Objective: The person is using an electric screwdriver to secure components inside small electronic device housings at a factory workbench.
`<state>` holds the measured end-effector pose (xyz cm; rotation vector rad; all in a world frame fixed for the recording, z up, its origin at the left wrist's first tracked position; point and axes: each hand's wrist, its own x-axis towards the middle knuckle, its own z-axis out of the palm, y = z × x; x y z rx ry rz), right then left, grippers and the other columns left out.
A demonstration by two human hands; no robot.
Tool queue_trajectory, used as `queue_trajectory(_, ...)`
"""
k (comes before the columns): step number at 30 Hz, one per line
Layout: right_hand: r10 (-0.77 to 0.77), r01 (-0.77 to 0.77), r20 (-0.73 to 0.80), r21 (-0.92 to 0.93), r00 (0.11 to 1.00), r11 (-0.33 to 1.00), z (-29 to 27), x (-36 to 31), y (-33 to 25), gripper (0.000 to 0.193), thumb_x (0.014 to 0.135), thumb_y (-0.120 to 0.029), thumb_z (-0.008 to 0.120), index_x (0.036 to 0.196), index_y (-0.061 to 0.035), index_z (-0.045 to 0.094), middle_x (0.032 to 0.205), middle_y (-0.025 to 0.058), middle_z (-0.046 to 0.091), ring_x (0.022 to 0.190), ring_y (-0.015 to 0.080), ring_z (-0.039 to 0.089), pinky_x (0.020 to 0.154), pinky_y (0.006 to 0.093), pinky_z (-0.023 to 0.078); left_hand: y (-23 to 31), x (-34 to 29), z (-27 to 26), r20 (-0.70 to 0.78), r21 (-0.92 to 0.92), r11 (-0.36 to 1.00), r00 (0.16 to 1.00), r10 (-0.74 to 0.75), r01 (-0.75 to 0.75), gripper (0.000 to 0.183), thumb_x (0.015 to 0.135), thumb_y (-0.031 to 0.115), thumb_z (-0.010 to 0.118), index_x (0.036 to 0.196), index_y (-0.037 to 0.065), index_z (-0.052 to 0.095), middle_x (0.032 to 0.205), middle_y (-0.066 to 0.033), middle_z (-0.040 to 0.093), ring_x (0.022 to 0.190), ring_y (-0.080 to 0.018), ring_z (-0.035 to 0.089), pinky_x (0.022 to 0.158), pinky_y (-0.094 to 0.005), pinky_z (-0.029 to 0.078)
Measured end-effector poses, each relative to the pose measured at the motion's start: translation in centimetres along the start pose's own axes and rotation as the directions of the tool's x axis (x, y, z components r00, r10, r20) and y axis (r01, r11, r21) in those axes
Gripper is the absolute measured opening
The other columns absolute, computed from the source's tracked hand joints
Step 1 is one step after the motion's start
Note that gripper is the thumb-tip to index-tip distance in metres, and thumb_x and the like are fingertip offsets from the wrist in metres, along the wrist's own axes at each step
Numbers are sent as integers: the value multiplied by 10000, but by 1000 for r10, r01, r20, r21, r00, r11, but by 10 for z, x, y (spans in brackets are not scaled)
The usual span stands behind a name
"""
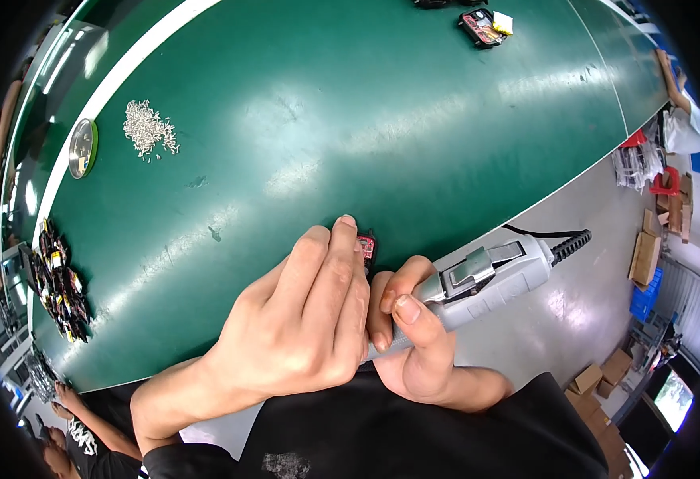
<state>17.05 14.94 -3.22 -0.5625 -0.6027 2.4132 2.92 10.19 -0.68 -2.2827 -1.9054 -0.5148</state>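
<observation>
At the near edge of the green table, my left hand (298,323) is closed with its fingers pressed together over a small dark device with a red circuit board (367,249). Only a corner of that board shows past the fingertips; the rest is covered. My right hand (426,347) wraps round a grey electric screwdriver (498,275), its black cord trailing off to the right. The tool lies tilted, with its front end pointing toward my left hand. Its tip is hidden behind the fingers, so contact with the board cannot be told.
A heap of small pale pieces (146,129) lies on the table (398,104) at far left, near a green-rimmed dish (83,149). Black devices (59,283) are piled at the left edge. An opened black case (482,30) sits at the back. Cardboard boxes (645,254) stand right.
</observation>
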Motion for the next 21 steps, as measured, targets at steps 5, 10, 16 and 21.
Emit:
queue_trajectory(5, 24, -48, -123, -198, 992, 979, 3, 3, 0, 179, 900, -227, 521, 846, -73, 447, 615, 48, 450, 499, 102, 396, 524, 259, 385, 0, -8, 7, -91, 87, 996, 996, 22, -14, 176, 701, 25, 630, 780, -132, 636, 866, -236, 646, 729, -249, 620, 593, -271, 546)
queue_trajectory(10, 29, -29, -44, -15, 999, 999, -4, 2, 1, 90, 918, -64, 497, 892, -17, 425, 627, 72, 461, 529, 143, 461, 507, 298, 443, 4, -9, 4, -65, 54, 998, 997, -36, 40, 167, 705, 6, 628, 800, -131, 642, 883, -231, 650, 735, -248, 618, 607, -275, 547)
queue_trajectory(16, 17, -22, 209, 21, 978, 1000, -6, 16, -45, 87, 916, -73, 514, 934, -38, 436, 601, 52, 425, 441, 126, 404, 428, 275, 371, 2, -12, 10, -74, 85, 996, 997, -7, 13, 163, 717, -22, 651, 836, -133, 651, 926, -224, 651, 764, -243, 609, 665, -272, 544)
queue_trajectory(21, -221, 256, 366, -49, 904, 965, -2, 45, -73, 309, 950, -357, 553, 950, -73, 431, 610, 23, 477, 441, 117, 464, 463, 247, 418, 4, -21, 10, -46, 103, 994, 999, -19, 23, 188, 717, -14, 667, 868, -126, 663, 967, -225, 652, 788, -243, 611, 685, -273, 545)
